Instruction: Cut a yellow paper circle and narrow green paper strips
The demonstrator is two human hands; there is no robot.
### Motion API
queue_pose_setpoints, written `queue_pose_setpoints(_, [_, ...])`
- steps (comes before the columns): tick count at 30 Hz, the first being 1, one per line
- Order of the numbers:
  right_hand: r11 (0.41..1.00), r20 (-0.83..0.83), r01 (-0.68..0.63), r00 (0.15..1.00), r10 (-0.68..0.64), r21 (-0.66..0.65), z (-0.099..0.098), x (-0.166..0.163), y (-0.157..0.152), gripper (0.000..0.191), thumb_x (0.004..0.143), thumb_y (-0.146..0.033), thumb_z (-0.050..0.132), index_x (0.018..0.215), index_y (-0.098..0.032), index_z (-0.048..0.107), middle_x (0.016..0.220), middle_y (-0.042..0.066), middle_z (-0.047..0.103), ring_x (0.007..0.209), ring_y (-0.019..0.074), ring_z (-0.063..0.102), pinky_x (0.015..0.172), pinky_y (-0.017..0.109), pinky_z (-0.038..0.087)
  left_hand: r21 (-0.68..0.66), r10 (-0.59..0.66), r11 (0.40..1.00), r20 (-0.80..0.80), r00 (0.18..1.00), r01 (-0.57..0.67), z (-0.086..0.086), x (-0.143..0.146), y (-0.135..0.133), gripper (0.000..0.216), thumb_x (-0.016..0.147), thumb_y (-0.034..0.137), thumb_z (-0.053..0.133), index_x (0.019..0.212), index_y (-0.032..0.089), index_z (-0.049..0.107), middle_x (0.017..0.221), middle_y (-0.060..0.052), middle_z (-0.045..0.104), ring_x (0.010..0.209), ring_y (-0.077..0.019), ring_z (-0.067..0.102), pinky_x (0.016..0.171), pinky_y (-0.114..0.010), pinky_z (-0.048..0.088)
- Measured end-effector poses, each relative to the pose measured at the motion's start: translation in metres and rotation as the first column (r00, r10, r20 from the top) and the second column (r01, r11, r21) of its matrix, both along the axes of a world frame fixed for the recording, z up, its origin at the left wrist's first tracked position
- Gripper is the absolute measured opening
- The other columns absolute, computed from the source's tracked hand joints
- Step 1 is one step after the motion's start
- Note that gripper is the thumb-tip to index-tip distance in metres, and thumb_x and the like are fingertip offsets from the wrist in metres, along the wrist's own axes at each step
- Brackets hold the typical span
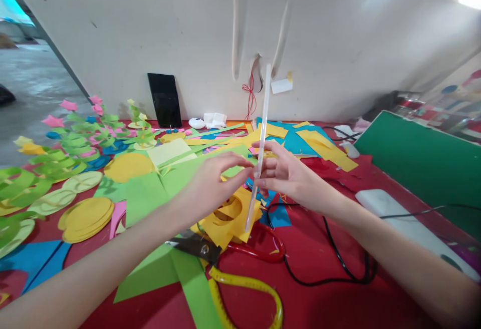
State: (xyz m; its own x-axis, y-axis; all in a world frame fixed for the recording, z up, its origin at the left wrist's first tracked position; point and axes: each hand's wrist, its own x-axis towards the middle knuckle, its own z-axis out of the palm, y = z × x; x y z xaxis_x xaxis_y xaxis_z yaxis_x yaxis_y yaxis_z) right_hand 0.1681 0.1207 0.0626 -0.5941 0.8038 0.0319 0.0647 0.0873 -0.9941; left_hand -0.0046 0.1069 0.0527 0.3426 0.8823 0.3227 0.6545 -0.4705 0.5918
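A long, translucent white glue stick (264, 118) stands tilted upright over the middle of the table. My right hand (285, 171) is closed on its middle from the right, thumb and fingers curled around it. From the left, my left hand (212, 181) has thumb and forefinger pinched together at the same stretch of the stick; the exact contact at the fingertips is hard to make out. Below both hands lie yellow paper offcuts (235, 219) with round holes cut out. Under these rest scissors with one red handle (278, 254) and one yellow handle (280, 304).
Green paper sheets (146, 194) and yellow paper discs (86, 219) lie left, beside paper spirals topped with stars (71, 133). A black phone (165, 101) leans on the white wall. Black cable (330, 281), a white power strip (398, 224) and a green board (424, 163) occupy the right.
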Motion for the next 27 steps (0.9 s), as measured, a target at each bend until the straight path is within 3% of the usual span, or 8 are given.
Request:
queue_pose_setpoints(7, [0.983, 0.142, 0.058, 0.986, -0.084, 0.177, -0.005, 0.003, -0.003, 0.057, 0.073, -0.018, 0.055, 0.123, -0.021, 0.028, 0.073, -0.003, 0.050, 0.056, 0.0082, 0.050, 0.055, 0.024, 0.043, -0.014, 0.008, 1.000, 0.084, 0.996, -0.007, 0.009, 0.011, -0.011, 0.015, 0.079, 0.030, 0.055, 0.079, 0.020, 0.066, 0.086, 0.001, 0.064, 0.081, -0.0155, 0.057, 0.074, -0.024, 0.041])
queue_pose_setpoints(11, [0.944, 0.217, 0.057, 0.967, -0.133, 0.326, -0.006, 0.003, -0.006, 0.053, 0.075, -0.017, 0.054, 0.123, -0.024, 0.032, 0.076, -0.001, 0.054, 0.064, 0.0103, 0.054, 0.059, 0.024, 0.045, -0.154, 0.098, 0.985, 0.121, 0.988, -0.078, 0.011, 0.012, -0.010, 0.016, 0.074, 0.033, 0.060, 0.069, 0.019, 0.065, 0.074, 0.002, 0.066, 0.071, -0.0152, 0.058, 0.066, -0.022, 0.040])
queue_pose_setpoints(14, [0.955, 0.209, 0.039, 0.972, -0.103, 0.292, -0.004, 0.003, -0.008, 0.051, 0.077, -0.016, 0.051, 0.123, -0.026, 0.032, 0.074, -0.001, 0.057, 0.065, 0.0119, 0.058, 0.060, 0.025, 0.048, -0.241, 0.157, 0.963, 0.130, 0.979, -0.122, 0.011, 0.012, -0.010, 0.020, 0.074, 0.039, 0.058, 0.070, 0.021, 0.065, 0.066, 0.004, 0.064, 0.059, -0.0133, 0.055, 0.056, -0.021, 0.037])
queue_pose_setpoints(17, [0.970, 0.197, 0.029, 0.977, -0.078, 0.240, -0.002, 0.003, -0.009, 0.048, 0.077, -0.015, 0.050, 0.121, -0.025, 0.035, 0.071, -0.001, 0.059, 0.065, 0.0136, 0.060, 0.058, 0.026, 0.049, -0.244, 0.153, 0.962, 0.127, 0.980, -0.119, 0.011, 0.011, -0.010, 0.022, 0.076, 0.041, 0.054, 0.071, 0.021, 0.063, 0.061, 0.004, 0.060, 0.052, -0.0119, 0.050, 0.051, -0.021, 0.034])
queue_pose_setpoints(22, [0.947, 0.219, 0.090, 0.962, -0.163, 0.309, -0.006, 0.002, -0.007, 0.040, 0.072, -0.016, 0.056, 0.111, -0.020, 0.048, 0.070, 0.001, 0.061, 0.064, 0.0142, 0.060, 0.057, 0.026, 0.049, -0.245, 0.081, 0.968, 0.065, 0.995, -0.063, 0.006, 0.013, -0.011, 0.024, 0.081, 0.036, 0.045, 0.071, 0.018, 0.056, 0.069, 0.002, 0.059, 0.060, -0.0140, 0.053, 0.056, -0.022, 0.036])
queue_pose_setpoints(27, [0.950, 0.287, 0.068, 0.945, -0.159, 0.304, -0.013, 0.000, -0.005, 0.028, 0.072, -0.018, 0.055, 0.100, -0.015, 0.058, 0.070, 0.003, 0.063, 0.063, 0.0156, 0.061, 0.056, 0.026, 0.049, -0.213, 0.021, 0.977, 0.009, 1.000, -0.019, -0.002, 0.011, -0.007, 0.021, 0.082, 0.032, 0.041, 0.072, 0.018, 0.053, 0.074, -0.001, 0.059, 0.069, -0.0169, 0.055, 0.062, -0.024, 0.038])
